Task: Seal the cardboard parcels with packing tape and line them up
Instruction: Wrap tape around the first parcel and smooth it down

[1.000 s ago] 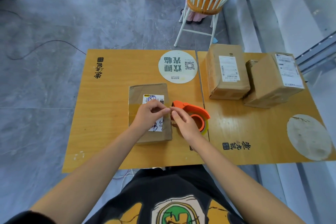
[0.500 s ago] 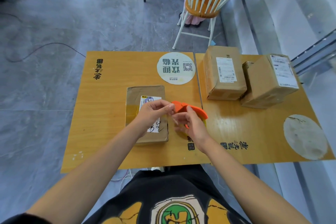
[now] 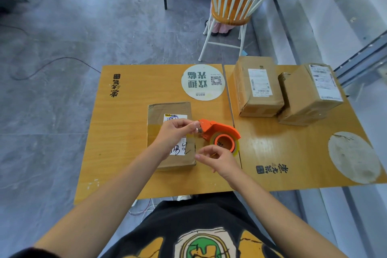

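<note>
A flat cardboard parcel point(image 3: 167, 111) with a white label lies on the left wooden table point(image 3: 125, 132), and a band of clear tape runs across it. The orange tape dispenser point(image 3: 219, 132), loaded with a clear roll, sits just right of the parcel. My left hand point(image 3: 173, 134) hovers over the parcel and pinches the dispenser's front tip. Nearer me, my right hand point(image 3: 219, 159) has thumb and fingertips pinched together, apparently on the loose end of the clear tape, which is hard to see. Two larger labelled parcels point(image 3: 243, 90) point(image 3: 301, 96) stand side by side on the right table point(image 3: 293, 153).
A round printed sticker point(image 3: 203, 81) sits at the left table's far edge, and a worn round patch point(image 3: 354, 157) marks the right table. Beyond the tables stands a white spindle chair point(image 3: 230, 12). Steps run along the right, and a cable lies on the grey floor.
My right hand has come off the dispenser and drawn back toward me with fingers pinched. My left hand has shifted right from the parcel's label onto the dispenser's front tip.
</note>
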`<state>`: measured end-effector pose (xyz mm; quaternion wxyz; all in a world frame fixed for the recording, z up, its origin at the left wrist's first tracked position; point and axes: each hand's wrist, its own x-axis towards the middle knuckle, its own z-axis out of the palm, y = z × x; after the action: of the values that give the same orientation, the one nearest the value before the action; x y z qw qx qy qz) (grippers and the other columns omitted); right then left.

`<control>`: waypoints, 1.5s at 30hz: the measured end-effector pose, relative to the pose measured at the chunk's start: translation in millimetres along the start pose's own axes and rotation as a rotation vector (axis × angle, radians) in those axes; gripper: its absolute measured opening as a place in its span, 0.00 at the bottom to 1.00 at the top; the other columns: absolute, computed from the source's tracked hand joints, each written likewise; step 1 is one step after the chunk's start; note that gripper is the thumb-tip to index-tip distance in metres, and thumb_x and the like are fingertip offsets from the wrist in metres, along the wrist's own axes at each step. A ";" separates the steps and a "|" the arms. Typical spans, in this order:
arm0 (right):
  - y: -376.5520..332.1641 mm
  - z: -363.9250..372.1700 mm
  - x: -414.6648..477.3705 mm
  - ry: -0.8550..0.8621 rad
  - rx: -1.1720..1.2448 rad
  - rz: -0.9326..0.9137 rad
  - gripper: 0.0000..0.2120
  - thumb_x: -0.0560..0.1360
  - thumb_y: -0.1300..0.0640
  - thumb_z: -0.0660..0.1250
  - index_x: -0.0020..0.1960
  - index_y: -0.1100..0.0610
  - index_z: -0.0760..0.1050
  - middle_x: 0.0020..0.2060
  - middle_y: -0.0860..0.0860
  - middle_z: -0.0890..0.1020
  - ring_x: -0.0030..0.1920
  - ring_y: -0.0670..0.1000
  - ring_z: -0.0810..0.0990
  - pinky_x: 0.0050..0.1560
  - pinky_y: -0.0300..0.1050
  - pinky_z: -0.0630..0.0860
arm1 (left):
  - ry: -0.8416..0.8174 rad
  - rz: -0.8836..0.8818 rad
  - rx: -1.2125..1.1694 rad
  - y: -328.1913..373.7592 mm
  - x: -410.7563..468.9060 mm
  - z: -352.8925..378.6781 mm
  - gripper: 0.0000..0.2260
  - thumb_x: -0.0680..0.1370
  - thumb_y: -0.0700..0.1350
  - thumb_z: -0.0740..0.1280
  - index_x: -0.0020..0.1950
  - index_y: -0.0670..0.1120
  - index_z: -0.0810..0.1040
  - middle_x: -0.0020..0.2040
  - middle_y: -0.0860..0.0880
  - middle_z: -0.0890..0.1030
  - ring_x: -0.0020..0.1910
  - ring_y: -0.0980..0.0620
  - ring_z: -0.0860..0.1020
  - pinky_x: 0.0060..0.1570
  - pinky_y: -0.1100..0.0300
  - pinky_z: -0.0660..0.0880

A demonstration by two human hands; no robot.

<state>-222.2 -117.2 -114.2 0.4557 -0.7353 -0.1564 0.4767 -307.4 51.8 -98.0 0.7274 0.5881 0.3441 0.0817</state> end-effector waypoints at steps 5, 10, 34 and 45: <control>7.1 3.5 -7.7 0.044 0.042 -0.012 0.12 0.71 0.54 0.77 0.47 0.61 0.83 0.38 0.49 0.82 0.38 0.43 0.78 0.42 0.35 0.76 | 0.020 0.021 0.039 6.1 1.8 -3.6 0.12 0.75 0.49 0.74 0.47 0.40 0.85 0.41 0.49 0.86 0.44 0.58 0.82 0.54 0.62 0.74; 16.4 4.4 -15.8 -0.030 0.220 0.094 0.09 0.75 0.54 0.73 0.45 0.61 0.83 0.41 0.54 0.85 0.43 0.48 0.82 0.48 0.40 0.79 | 0.024 0.069 0.113 4.5 3.1 -0.4 0.07 0.75 0.47 0.74 0.45 0.43 0.85 0.38 0.51 0.86 0.42 0.60 0.82 0.49 0.67 0.75; 32.8 26.3 -7.8 0.086 0.018 0.148 0.10 0.78 0.56 0.70 0.41 0.61 0.79 0.33 0.51 0.83 0.35 0.49 0.83 0.52 0.50 0.82 | 0.301 0.221 0.439 -39.7 9.7 5.9 0.02 0.72 0.49 0.77 0.41 0.55 0.85 0.41 0.53 0.74 0.35 0.59 0.70 0.37 0.68 0.68; 32.6 33.8 -11.1 0.126 -0.398 -0.106 0.07 0.80 0.52 0.65 0.43 0.50 0.73 0.41 0.47 0.76 0.42 0.42 0.74 0.40 0.34 0.68 | 0.335 0.334 0.425 -52.4 9.4 6.4 0.02 0.73 0.44 0.76 0.44 0.51 0.86 0.43 0.49 0.73 0.37 0.58 0.70 0.43 0.69 0.69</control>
<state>-262.9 -124.5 -139.1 0.3349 -0.8299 -0.2571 0.3647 -311.6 36.2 -149.1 0.4980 0.7537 0.3671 0.2220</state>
